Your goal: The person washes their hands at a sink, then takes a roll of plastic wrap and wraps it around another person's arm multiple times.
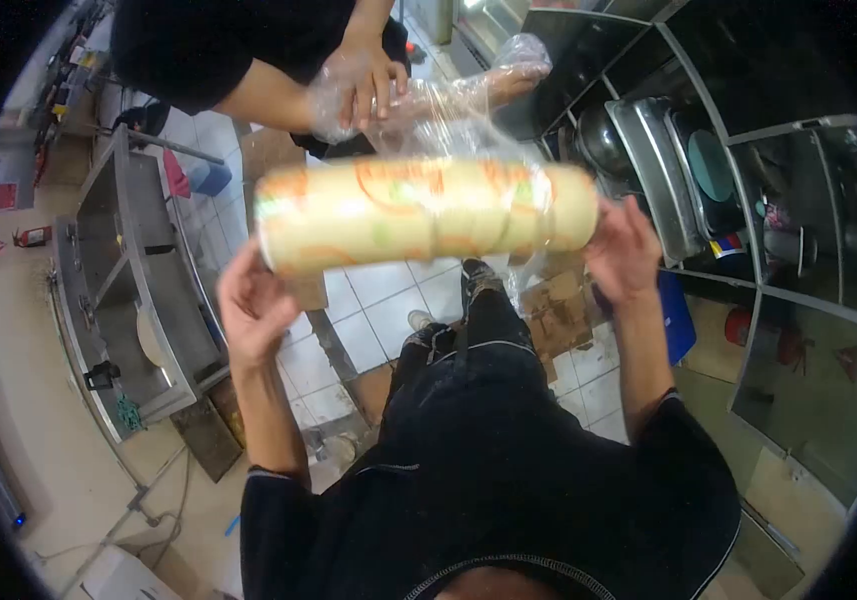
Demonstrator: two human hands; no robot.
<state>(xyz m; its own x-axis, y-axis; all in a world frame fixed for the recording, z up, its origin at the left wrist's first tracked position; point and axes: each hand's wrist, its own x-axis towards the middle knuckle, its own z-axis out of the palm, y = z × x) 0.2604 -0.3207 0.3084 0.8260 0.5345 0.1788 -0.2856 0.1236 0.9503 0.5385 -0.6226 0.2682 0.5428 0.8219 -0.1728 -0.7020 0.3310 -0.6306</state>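
Observation:
A thick roll of cling film [429, 215], pale yellow with orange and green print, hangs level in front of me. My left hand [257, 305] grips its left end and my right hand [624, 250] its right end. Both sets of fingers curl at the roll's ends, partly hidden by it. Just beyond the roll, clear film [439, 125] is wrapped around another person's forearm and hand [519, 82]. That person's other hand [374, 90] lies with spread fingers over the film. Whether this film still joins the roll is hard to tell.
At the right stands a glass-doored metal cabinet [724, 190] with metal trays [654, 170]. On the left is a steel counter [134, 270]. Brown cardboard [559, 315] covers parts of the white tiled floor [369, 335]. A blue bin [677, 318] stands near my right elbow.

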